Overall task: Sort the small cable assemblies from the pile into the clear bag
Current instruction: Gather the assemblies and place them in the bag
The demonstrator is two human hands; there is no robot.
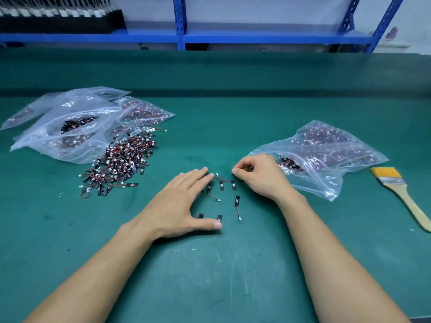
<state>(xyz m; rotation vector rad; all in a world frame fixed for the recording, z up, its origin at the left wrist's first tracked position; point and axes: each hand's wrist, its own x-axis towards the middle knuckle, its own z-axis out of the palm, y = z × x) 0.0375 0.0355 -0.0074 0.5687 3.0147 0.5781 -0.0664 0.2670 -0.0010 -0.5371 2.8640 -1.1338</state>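
Note:
A pile of small cable assemblies (121, 163), black tabs with red-black wires and white plugs, lies on the green mat left of centre. Several loose assemblies (237, 201) lie spread between my hands. My left hand (179, 203) rests flat on the mat with straight fingers, covering part of that small group. My right hand (258, 176) has its fingers curled, thumb and forefinger tips together just above the loose pieces; whether they pinch a wire I cannot tell. A clear bag (326, 155) holding many assemblies lies open right behind my right hand.
Several more clear bags (77, 122) with assemblies are stacked at the left behind the pile. A wooden-handled brush (401, 192) lies at the right edge. Blue shelving (182, 36) runs along the back of the bench.

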